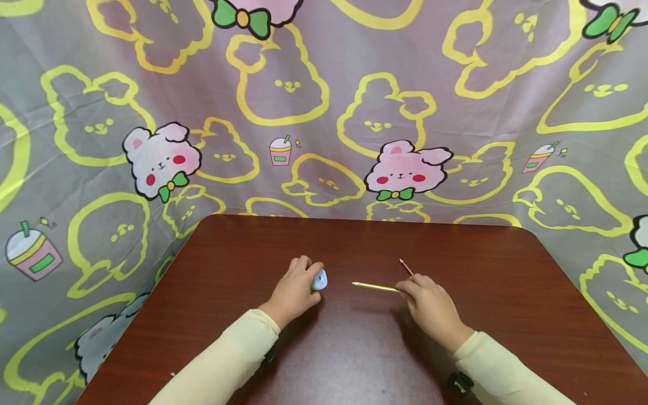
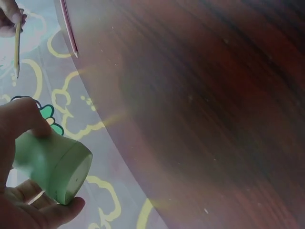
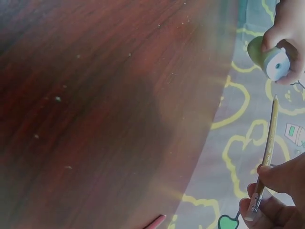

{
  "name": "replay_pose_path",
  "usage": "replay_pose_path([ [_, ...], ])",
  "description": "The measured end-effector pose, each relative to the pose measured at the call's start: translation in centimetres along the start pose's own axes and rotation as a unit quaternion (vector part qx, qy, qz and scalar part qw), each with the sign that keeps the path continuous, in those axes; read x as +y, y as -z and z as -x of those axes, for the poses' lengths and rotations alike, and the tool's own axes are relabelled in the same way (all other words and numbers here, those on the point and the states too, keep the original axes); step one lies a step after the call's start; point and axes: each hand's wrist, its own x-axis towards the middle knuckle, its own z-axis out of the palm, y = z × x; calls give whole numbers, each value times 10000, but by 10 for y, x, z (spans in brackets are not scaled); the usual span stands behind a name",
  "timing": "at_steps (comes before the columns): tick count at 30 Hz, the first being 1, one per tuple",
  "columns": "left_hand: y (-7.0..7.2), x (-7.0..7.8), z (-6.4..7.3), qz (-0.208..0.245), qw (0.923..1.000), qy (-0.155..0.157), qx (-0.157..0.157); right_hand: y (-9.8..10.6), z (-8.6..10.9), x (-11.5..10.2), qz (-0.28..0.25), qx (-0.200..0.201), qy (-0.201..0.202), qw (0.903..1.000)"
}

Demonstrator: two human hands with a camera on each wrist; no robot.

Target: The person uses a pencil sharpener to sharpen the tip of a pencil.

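Observation:
My left hand (image 1: pixel 293 289) grips a small pencil sharpener (image 1: pixel 320 280) between thumb and fingers. Its green rounded body (image 2: pixel 50 164) shows in the left wrist view. In the right wrist view its pale face, with a round hole, points toward the pencil. My right hand (image 1: pixel 430 306) pinches a yellow pencil (image 1: pixel 376 287) near its rear end. The pencil's sharpened tip (image 3: pixel 275 98) points left at the sharpener, a short gap apart from it. On the table just beyond the right hand lies a red pencil (image 1: pixel 406 267), partly hidden by that hand in the head view.
A dark reddish-brown wooden table (image 1: pixel 344 337) with rounded far corners lies under both hands. Grey cloth (image 1: pixel 334 135) with yellow outlines and cartoon rabbits hangs behind it and along both sides. Small light specks dot the tabletop.

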Motion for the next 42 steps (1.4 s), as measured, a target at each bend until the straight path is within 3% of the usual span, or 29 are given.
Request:
replay_pose_path([
  [13, 2, 9, 1, -683, 9957, -562, 267, 4, -12, -5, 90, 157, 381, 9991],
  [24, 2, 9, 1, -892, 9909, -849, 533, 6, -16, -4, 122, -63, 261, 9996],
  [31, 4, 10, 1, -944, 9869, -1131, 654, 7, -21, 0, 58, -115, 216, 9997],
  [42, 2, 10, 0, -745, 9853, -1331, 771, 5, -23, 3, -81, -271, 52, 9996],
])
